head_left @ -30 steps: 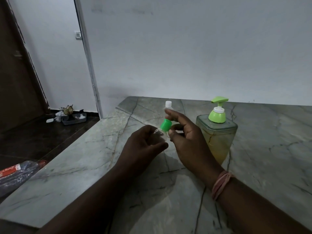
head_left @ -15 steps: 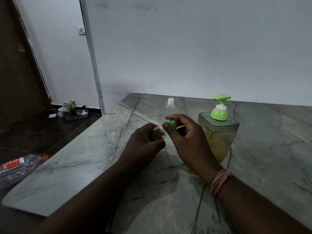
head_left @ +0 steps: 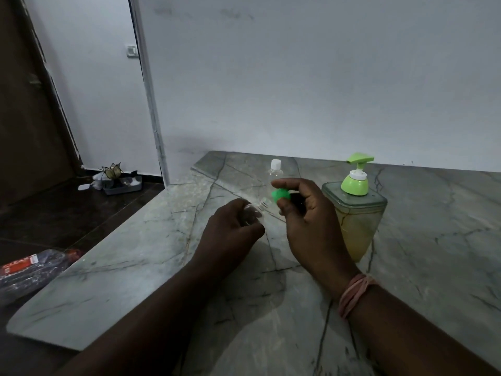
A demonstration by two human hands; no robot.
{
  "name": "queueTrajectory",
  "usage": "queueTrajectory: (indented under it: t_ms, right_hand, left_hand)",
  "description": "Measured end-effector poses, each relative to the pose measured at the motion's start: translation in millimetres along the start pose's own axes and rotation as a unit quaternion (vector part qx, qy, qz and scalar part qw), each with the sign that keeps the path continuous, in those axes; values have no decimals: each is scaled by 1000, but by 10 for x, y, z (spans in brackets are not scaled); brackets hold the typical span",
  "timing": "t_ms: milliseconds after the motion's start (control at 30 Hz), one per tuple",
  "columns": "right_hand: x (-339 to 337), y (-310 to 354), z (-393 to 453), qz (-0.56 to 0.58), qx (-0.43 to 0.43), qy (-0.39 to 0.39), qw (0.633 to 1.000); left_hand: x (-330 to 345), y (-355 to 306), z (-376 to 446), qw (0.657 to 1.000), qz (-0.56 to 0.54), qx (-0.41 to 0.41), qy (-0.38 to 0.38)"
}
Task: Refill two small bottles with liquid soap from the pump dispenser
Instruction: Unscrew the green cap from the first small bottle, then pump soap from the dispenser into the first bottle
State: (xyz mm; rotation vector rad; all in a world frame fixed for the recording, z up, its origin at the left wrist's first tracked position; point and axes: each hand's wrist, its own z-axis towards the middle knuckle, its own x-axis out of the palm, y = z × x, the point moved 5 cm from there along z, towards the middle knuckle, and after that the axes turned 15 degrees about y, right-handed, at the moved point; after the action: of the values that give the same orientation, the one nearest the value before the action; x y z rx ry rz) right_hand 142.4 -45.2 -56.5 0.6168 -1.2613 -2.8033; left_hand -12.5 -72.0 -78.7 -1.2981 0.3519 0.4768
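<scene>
the small clear bottle point(head_left: 256, 211) lies tilted in the left hand point(head_left: 230, 234), whose fingers curl round its body so only the shoulder and threaded neck show past the knuckles. its mouth is bare: the green cap point(head_left: 281, 196) sits apart from the neck, just off its open end, pinched between thumb and fingertips of the right hand point(head_left: 306, 221).

judging by its look, this bottle is thin, light plastic, probably empty, so it should squash under a hard squeeze and could slip once soap gets on it. the body, where the left hand already wraps it, seems the sound place to hold; the neck needs to stay free for filling. the cap is small and easy to drop.

beyond the right hand's fingertips stands a second small bottle point(head_left: 275, 172), upright on the marble counter point(head_left: 135, 267), white cap on. to the outer side of the right hand, close by, is the pump dispenser point(head_left: 355, 213), a clear square tub of yellowish soap with a green pump on top.

no label or brand can be read on either bottle or the dispenser. far out past the left forearm, off the counter edge, lies a dark packet point(head_left: 29, 270) with a red band; its lettering seems to begin "clea" but is too blurred to be sure.
</scene>
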Motion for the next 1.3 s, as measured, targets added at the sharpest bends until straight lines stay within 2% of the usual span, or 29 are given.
queueTrajectory:
  t_ms: [167, 300, 600, 733, 800, 900, 1033, 1100, 1167, 1233, 1300]
  right_hand:
    - [112, -173, -23, 31, 98, 42, 994]
    - [226, -226, 9, -59, 125, 106, 985]
    - [261, -231, -59, -186, 135, 105, 968]
    - [272, -142, -90, -179, 143, 130, 965]
    - [217, 21, -76, -195, 111, 115, 968]
    - [20, 520, 22, -230, -13, 38, 972]
    - [-434, 1122, 293, -185, -152, 19, 971]
    - [-773, 1186, 493, -150, -167, -19, 974]
    - [-1134, 994, 709, 12, -98, -67, 993]
    - [-1307, 668, 819, 208, 22, -69, 975]
    - [-1412, 395, 820, 188, 106, -22, 976]
  left_hand:
    - [-117, 46, -6, 993, -98, -12, -61]
    - [-165, 56, -26, 984, -158, -12, -83]
    - [-133, 27, -38, 977, -205, 8, -65]
    - [-91, -8, -29, 965, -258, 27, -38]
    - [-79, -35, -32, 962, -270, 42, -28]
    - [-68, -55, -13, 957, -285, 56, -22]
    - [-9, -75, 8, 956, -285, 75, 1]
    - [24, -91, -23, 955, -285, 83, 17]
    - [75, -136, -55, 954, -281, 98, 35]
    - [127, -191, -81, 954, -270, 119, 46]
    - [169, -255, -74, 951, -270, 141, 56]
